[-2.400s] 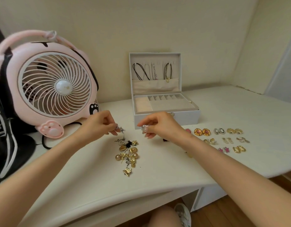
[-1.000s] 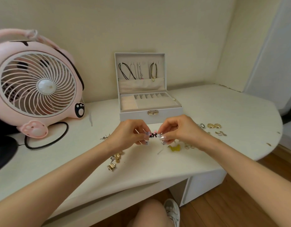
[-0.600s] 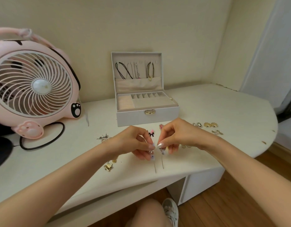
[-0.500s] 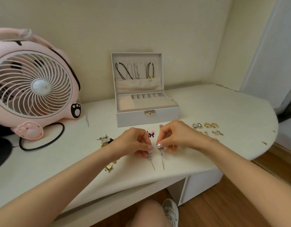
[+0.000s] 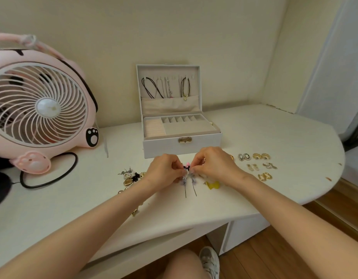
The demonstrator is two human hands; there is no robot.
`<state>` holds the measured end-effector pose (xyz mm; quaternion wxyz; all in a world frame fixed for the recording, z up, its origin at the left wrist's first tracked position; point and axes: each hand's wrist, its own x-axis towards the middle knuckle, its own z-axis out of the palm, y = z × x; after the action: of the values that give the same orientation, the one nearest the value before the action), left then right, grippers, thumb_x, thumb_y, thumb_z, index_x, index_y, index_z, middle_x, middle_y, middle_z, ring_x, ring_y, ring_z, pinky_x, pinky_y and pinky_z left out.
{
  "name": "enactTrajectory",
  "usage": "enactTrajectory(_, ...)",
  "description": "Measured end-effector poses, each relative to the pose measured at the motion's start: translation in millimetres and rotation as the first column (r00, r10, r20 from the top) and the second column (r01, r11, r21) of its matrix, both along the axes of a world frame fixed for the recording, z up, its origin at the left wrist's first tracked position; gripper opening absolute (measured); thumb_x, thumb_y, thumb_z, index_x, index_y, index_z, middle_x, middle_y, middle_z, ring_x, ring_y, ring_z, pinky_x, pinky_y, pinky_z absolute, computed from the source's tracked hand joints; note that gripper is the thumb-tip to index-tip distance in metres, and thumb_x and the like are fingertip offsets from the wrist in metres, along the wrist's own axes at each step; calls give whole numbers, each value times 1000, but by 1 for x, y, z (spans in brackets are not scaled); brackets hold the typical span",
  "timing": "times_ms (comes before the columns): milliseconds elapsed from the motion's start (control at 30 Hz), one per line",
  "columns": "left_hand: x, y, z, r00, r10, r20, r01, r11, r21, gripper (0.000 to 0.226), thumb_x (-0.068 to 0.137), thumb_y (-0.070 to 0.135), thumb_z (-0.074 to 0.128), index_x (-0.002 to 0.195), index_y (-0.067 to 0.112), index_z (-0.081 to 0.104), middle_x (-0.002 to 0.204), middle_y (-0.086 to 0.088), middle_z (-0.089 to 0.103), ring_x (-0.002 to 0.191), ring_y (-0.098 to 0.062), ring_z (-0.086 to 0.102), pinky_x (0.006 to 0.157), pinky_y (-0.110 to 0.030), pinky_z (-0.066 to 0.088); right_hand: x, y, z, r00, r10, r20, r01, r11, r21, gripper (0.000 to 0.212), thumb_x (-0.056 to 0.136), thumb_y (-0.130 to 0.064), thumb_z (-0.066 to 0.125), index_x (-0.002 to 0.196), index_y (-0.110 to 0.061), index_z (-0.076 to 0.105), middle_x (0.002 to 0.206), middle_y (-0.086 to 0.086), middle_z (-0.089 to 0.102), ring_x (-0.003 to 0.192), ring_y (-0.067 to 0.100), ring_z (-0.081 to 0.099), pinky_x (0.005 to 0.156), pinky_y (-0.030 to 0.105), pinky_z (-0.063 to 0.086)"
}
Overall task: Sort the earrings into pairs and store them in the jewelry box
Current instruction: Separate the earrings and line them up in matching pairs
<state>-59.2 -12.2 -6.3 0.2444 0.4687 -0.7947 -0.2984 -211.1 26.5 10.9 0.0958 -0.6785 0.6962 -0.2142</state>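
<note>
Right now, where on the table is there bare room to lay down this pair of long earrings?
Bare table lies right of the jewelry box, behind the sorted pairs. Another free strip runs along the near edge, in front of the long earrings. Crowded: the loose pile by the left hand, and the yellow earring near the right hand.

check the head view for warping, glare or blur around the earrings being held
Head view: wide-angle warping bows the table edge and tilts the right wall; light is soft, no glare; the held earrings at the fingers look slightly smeared.
</note>
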Motion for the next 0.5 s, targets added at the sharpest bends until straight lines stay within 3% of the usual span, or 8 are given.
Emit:
enactTrajectory(67,0,0,0,1000,-6,-1,6,1000,6,8,82,15,67,85,7,66,74,-6,69,62,-13,62,68,-25,52,0,-1,-1,1000,-3,-3,3,1000,0,6,76,-25,70,79,-28,74,85,-11,66,85,11,60,64,24,41)
enactTrajectory(200,6,-1,2,1000,-7,18,7,999,-38,10,86,23,62,89,14,64,67,5,66,59,-5,57,52,-8,40,1,-1,1,1000,22,-2,-22,1000,-6,7,77,-29,71,84,-29,75,77,-13,60,82,11,59,67,26,44)
enactTrajectory(367,24,-3,14,1000,4,-6,-5,997,-75,7,89,19,58,91,15,63,71,3,68,58,1,55,63,-20,45,7,-2,8,996,68,54,-64,996,-67,9,78,-33,70,85,-29,74,83,-7,68,80,12,58,72,31,48)
enactTrajectory(500,46,-3,23,999,38,-3,-38,994,-103,8,90,19,57,91,16,64,76,2,69,66,-9,56,54,-20,42,20,-3,14,988,135,68,-129,988,-88,9,81,-33,68,86,-28,74,83,-7,68,77,9,56,72,28,47)
